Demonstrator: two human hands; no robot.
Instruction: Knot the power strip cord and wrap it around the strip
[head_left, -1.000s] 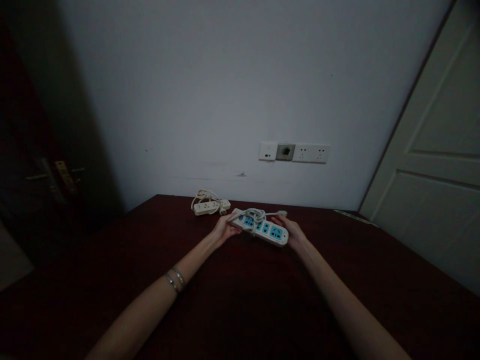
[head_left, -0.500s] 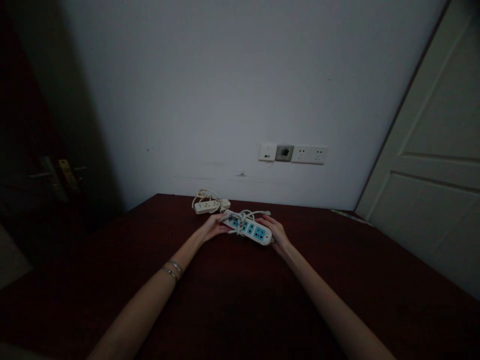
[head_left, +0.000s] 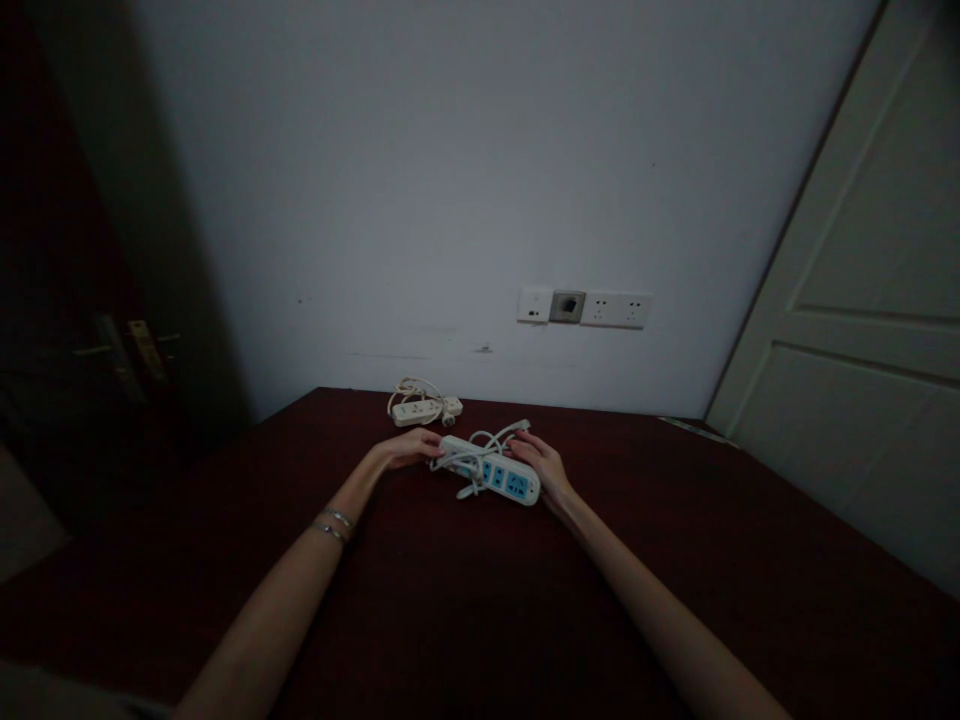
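Note:
A white power strip with blue sockets lies on the dark red table, its white cord bundled on top. My left hand grips the strip's left end with curled fingers. My right hand holds its right end, fingers bent around the far edge near the cord. A second, smaller cream power strip with a coiled cord rests farther back by the wall, apart from both hands.
A row of wall sockets is mounted on the grey wall above the table. A white panelled door stands at the right. A dark door with a brass handle is at the left.
Both hands carried the blue-socket power strip leftward and down toward the table surface. The small cream strip stayed where it was.

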